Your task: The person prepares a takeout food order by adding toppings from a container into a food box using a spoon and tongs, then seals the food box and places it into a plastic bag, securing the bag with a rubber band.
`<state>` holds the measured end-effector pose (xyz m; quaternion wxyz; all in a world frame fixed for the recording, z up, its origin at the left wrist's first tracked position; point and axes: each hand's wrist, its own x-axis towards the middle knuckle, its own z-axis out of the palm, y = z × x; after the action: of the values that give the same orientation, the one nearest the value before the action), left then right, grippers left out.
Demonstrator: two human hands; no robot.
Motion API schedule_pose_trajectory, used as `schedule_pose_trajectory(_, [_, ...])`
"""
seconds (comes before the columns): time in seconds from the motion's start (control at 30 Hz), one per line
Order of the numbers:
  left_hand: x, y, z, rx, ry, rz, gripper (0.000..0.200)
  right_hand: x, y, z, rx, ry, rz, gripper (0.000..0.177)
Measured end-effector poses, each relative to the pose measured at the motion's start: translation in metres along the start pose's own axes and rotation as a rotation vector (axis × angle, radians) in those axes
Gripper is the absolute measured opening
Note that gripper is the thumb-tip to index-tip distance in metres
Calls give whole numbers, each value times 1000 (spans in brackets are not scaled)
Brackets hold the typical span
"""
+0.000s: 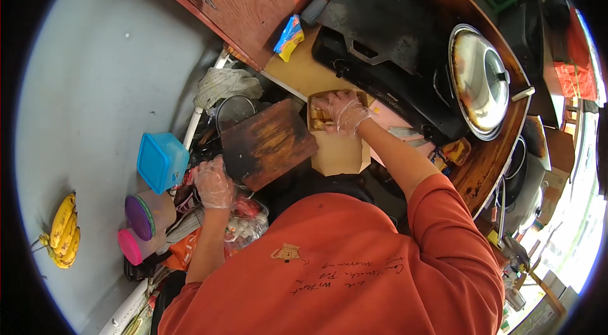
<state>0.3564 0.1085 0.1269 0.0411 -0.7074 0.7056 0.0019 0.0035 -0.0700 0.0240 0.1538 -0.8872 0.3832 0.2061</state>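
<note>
My right hand [347, 113], in a clear plastic glove, reaches into an open brown cardboard food box [342, 152]. Its fingers are stretched out and apart over pale yellowish food pieces [318, 121] inside. The box's lid is folded back toward my body. On the left, my gloved left hand [214, 183] is closed at the near left edge of a dark, stained wooden cutting board [269, 144]. Its fingertips are partly hidden. The board slants, and its right corner comes close to the box.
Beyond the box stands a black stove [373, 82] with a dark griddle plate [383, 15]. A lidded pan [479, 82] sits right of it. A blue-yellow packet [290, 37] lies behind the box. Knives [408, 135] lie right of it. A blue container [163, 161] stands left; bananas [63, 233] hang beyond.
</note>
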Motion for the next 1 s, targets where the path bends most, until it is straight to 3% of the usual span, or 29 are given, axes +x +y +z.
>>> schedule_pose_trajectory(0.2, [10, 2, -7, 96, -26, -37, 40, -23, 10, 22, 99, 178, 1, 78])
schedule_pose_trajectory(0.27, [15, 2, -9, 98, -43, -51, 38, -34, 28, 48, 224, 468, -61, 75])
schedule_pose_trajectory(0.3, [18, 4, -11, 111, -45, -57, 36, -42, 33, 50, 218, 470, -60, 75])
schedule_pose_trajectory(0.37, [22, 6, -13, 121, -46, -64, 34, -55, 39, 55, 525, 412, 406, 71])
schedule_pose_trajectory(0.4, [24, 6, -13, 115, -42, -63, 32, -53, 37, 74, 522, 412, 408, 71])
schedule_pose_trajectory(0.47, [28, 7, -13, 106, -34, -55, 30, -39, 37, 132, 461, 446, 861, 58])
schedule_pose_trajectory(0.5, [30, 8, -14, 120, -50, -60, 29, -38, 39, 126, 460, 450, 867, 58])
schedule_pose_trajectory(0.57, [36, 8, -16, 138, -60, -61, 27, -30, 45, 112, 702, 51, 689, 48])
schedule_pose_trajectory(0.6, [37, 8, -17, 147, -43, -56, 25, -27, 46, 118, 705, 57, 692, 48])
schedule_pose_trajectory(0.67, [39, 8, -20, 158, -27, -44, 22, -17, 48, 148, 331, 157, 475, 44])
schedule_pose_trajectory(0.8, [44, 7, -25, 197, -22, -35, 19, -7, 56, 150, 411, 81, 589, 38])
schedule_pose_trajectory(0.87, [47, 7, -25, 215, -4, -33, 18, -28, 58, 113, 122, -51, 366, 36])
schedule_pose_trajectory(1.0, [61, 6, -17, 144, 8, 45, 21, -56, 82, 114, 215, 106, 443, 34])
